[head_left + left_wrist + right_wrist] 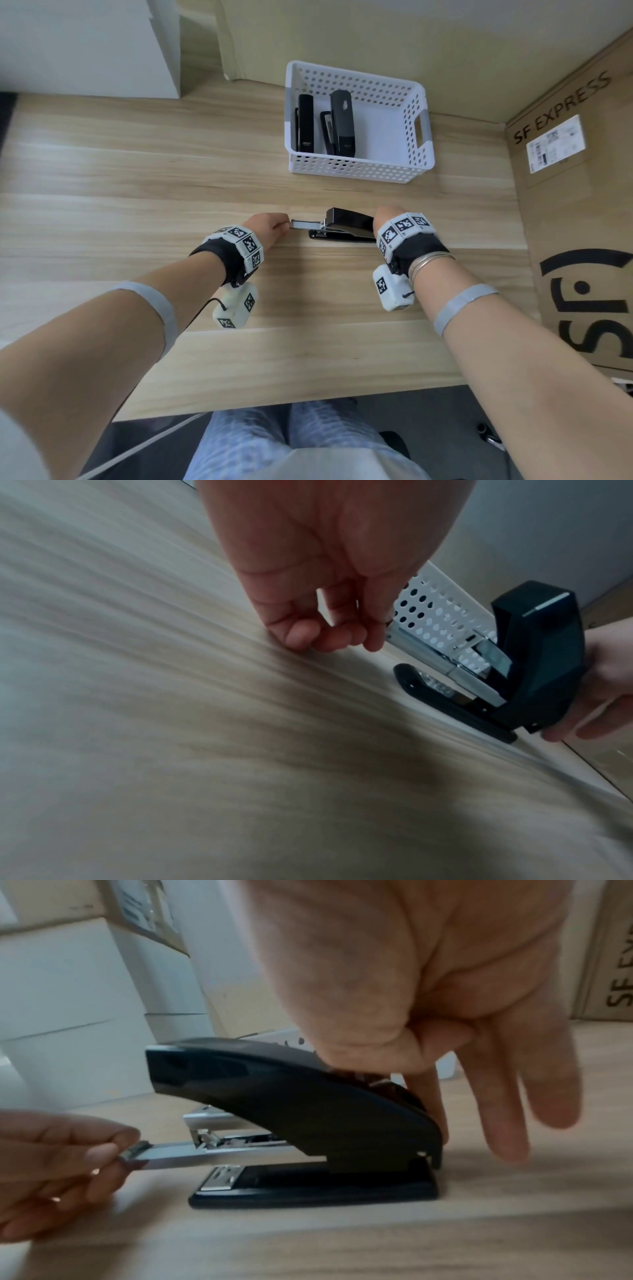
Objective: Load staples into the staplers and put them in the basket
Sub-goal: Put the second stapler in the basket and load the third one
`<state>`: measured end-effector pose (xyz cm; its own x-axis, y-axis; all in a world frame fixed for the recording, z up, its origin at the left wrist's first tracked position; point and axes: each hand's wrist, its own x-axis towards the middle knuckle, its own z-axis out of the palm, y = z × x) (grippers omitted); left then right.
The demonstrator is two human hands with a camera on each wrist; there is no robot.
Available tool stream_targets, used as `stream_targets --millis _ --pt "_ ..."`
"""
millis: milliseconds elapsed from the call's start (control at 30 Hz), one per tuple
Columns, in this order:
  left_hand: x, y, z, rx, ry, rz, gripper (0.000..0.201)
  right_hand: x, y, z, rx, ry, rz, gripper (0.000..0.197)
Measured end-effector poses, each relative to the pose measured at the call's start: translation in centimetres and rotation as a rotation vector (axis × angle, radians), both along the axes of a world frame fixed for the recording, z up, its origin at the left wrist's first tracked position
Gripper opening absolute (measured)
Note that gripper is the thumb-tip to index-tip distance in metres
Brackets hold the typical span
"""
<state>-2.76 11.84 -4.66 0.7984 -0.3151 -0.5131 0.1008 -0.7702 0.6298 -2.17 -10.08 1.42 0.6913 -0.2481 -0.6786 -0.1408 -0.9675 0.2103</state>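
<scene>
A black stapler (pixel 346 226) (pixel 308 1118) (pixel 534 664) stands on the wooden table (pixel 137 192), its metal staple tray (pixel 305 224) (pixel 205 1153) (pixel 411 642) slid out to the left. My left hand (pixel 270 229) (pixel 342 631) pinches the tray's outer end. My right hand (pixel 387 219) (pixel 411 1056) grips the stapler's rear, thumb on top and a finger behind; two fingers hang free. A white perforated basket (pixel 414 123) at the back holds two black staplers (pixel 305 123) (pixel 340 123). I see no loose staples.
A large brown SF Express cardboard box (pixel 579 205) stands along the right side of the table. White boxes (pixel 85 44) stand at the back left. The table's near edge (pixel 274 404) lies just above my knees.
</scene>
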Motion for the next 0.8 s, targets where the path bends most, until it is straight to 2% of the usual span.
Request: stream_targets --millis 67,167,300,567,800 --pt "0.0 -0.8 0.1 -0.018 -0.002 -0.017 0.016 -0.3 -0.3 -0.7 0.051 -0.051 -0.004 0.025" --pt "-0.1 -1.8 0.3 -0.03 -0.017 -0.042 0.017 0.1 -0.3 -1.1 0.013 -0.026 -0.019 0.008" --pt "0.2 -3.0 0.4 -0.017 -0.01 -0.084 0.016 0.0 -0.1 -1.3 0.056 -0.04 0.021 0.005" --pt "0.5 -5.2 0.7 0.049 -0.028 -0.137 0.019 -0.1 -0.9 -2.0 0.142 -0.104 0.052 0.02" --pt "0.8 -6.3 0.4 0.122 0.019 -0.12 0.025 0.0 -1.3 -2.4 0.171 -0.13 0.088 0.022"
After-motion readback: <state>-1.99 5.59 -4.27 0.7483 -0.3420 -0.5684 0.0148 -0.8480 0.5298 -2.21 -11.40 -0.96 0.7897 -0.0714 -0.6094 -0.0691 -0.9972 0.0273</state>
